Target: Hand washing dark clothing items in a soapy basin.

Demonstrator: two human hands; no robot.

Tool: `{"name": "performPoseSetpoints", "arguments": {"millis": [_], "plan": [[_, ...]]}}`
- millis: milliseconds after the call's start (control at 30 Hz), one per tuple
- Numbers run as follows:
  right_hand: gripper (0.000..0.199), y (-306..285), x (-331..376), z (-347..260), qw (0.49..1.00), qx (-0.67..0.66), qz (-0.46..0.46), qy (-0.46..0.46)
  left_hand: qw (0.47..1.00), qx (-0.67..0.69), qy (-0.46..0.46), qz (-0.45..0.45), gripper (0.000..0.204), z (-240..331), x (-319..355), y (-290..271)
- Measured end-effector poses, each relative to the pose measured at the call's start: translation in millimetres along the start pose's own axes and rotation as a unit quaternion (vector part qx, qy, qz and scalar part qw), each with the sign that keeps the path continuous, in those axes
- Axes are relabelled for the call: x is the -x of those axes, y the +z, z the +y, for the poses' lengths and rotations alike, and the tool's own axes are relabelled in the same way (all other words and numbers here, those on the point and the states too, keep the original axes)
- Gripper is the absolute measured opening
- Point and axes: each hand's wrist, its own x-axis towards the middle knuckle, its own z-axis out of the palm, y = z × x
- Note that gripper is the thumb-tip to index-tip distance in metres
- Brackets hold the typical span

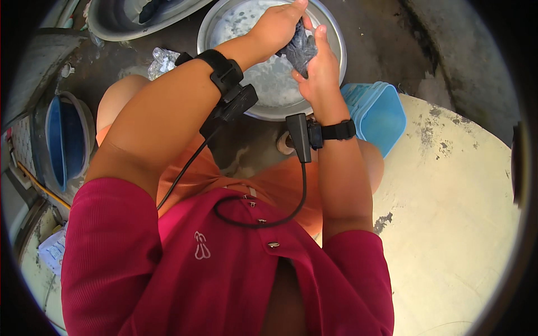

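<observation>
Left hand (278, 27) and right hand (324, 68) pinch cloth (301, 51) between them, basin (343, 50) below; work appears partway, cloth not yet released.

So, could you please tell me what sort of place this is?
Probably a washing area, given the metal basin of cloudy water, the blue bucket beside it and dark cloth.

Light: bright and even; pale surface (448, 190) at right nearly washed out, floor (372, 45) dim. Glare: soft sheen on metal basin (269, 113). Distortion: fisheye curvature, black rounded border. Focus: centre clear, edges soft.
</observation>
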Motion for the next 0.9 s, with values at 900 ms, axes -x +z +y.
{"name": "performPoseSetpoints", "arguments": {"millis": [900], "plan": [[0.031,-6,-34,20,0.968,-0.22,-0.09,0.082,0.848,-0.445,0.271,0.092,0.029,-24,21,22]]}}
